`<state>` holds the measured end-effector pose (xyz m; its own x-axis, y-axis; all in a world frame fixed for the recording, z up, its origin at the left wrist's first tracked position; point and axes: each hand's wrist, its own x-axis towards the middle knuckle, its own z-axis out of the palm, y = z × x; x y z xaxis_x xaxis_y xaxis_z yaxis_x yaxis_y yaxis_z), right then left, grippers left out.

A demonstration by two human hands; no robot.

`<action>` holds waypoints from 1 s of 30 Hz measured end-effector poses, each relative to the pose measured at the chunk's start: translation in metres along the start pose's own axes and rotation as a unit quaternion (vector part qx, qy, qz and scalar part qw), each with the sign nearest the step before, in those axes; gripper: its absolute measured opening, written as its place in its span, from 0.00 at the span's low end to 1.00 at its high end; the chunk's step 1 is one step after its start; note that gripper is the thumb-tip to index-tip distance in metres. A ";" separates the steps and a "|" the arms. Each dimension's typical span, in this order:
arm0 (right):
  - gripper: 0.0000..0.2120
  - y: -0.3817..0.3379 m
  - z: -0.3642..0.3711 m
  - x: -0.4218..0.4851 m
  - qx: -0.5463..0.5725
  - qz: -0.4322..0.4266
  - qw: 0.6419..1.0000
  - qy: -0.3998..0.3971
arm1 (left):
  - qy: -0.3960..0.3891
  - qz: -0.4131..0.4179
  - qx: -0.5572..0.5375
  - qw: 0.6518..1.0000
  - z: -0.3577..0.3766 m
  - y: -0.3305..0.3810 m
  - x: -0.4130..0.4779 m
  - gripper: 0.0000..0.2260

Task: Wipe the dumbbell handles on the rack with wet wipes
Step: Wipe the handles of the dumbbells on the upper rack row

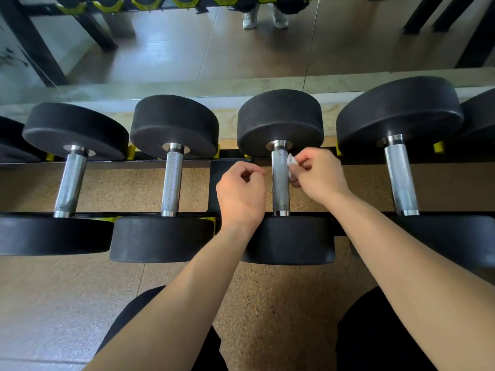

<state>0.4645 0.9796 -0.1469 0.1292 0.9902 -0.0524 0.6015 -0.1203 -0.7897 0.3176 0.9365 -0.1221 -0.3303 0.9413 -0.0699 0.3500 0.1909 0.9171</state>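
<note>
Several black dumbbells with knurled steel handles lie side by side on a black rack (187, 164). My right hand (318, 175) pinches a small white wet wipe (292, 162) against the right side of the third dumbbell's handle (280, 180), near its far end. My left hand (241, 194) hovers just left of that same handle, fingers curled in, nothing visible in it. Other handles show to the left (172, 180), far left (71, 183) and right (401, 178).
A mirror (187, 49) runs behind the rack and reflects the floor, rack legs and a person's shoes. Yellow saddles (131, 152) sit between the far dumbbell heads. Speckled brown floor (53, 303) lies below; my knees in black cloth are at the bottom.
</note>
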 end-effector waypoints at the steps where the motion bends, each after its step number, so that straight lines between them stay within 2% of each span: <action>1: 0.01 0.002 -0.003 -0.010 -0.014 0.004 0.999 -0.038 | -0.001 0.001 0.001 1.000 0.000 0.000 0.000 0.10; 3: 0.02 0.006 -0.010 -0.025 -0.031 0.014 0.993 -0.115 | -0.004 0.000 0.001 1.000 0.000 -0.001 0.001 0.10; 5: 0.03 0.005 -0.017 -0.028 -0.044 0.018 0.988 -0.150 | -0.004 0.002 -0.002 1.000 0.000 -0.001 0.001 0.10; 6: 0.03 0.003 -0.017 -0.025 -0.046 0.014 0.989 -0.142 | -0.004 0.004 -0.002 1.000 0.000 -0.001 0.001 0.09; 10: 0.05 -0.005 -0.008 -0.010 0.000 0.004 1.000 -0.027 | 0.002 0.004 0.006 1.000 0.001 0.000 0.000 0.09; 12: 0.05 -0.004 -0.008 -0.010 -0.017 -0.006 0.999 -0.031 | 0.003 0.006 0.006 1.000 0.001 0.000 0.000 0.09; 16: 0.04 -0.004 -0.025 -0.027 -0.069 -0.022 0.977 -0.199 | 0.001 0.009 0.010 1.000 0.001 -0.001 0.001 0.09; 18: 0.04 -0.010 -0.029 -0.028 -0.135 -0.049 0.959 -0.242 | 0.003 0.011 0.010 1.000 0.001 -0.001 0.000 0.09; 20: 0.04 -0.017 -0.028 -0.022 -0.155 -0.082 0.961 -0.214 | 0.006 0.008 0.006 1.000 0.001 -0.001 0.000 0.10; 23: 0.03 -0.017 -0.024 -0.018 -0.112 -0.101 0.982 -0.110 | 0.010 0.007 0.009 1.000 0.001 -0.001 0.000 0.10; 24: 0.03 -0.015 -0.022 -0.021 -0.103 -0.106 0.984 -0.099 | 0.010 0.008 0.011 1.000 0.001 -0.001 0.000 0.10; 28: 0.03 -0.014 -0.025 -0.030 -0.172 -0.127 0.957 -0.196 | 0.009 0.007 0.010 1.000 0.000 -0.002 0.000 0.10; 30: 0.04 -0.018 -0.027 -0.028 -0.194 -0.134 0.949 -0.210 | 0.010 0.004 0.008 1.000 0.000 -0.002 0.000 0.10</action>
<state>0.4713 0.9525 -0.1144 -0.3469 0.9196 -0.1844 0.8232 0.2044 -0.5297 0.3171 0.9364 -0.1240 -0.3450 0.9371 -0.0537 0.3670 0.1873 0.9112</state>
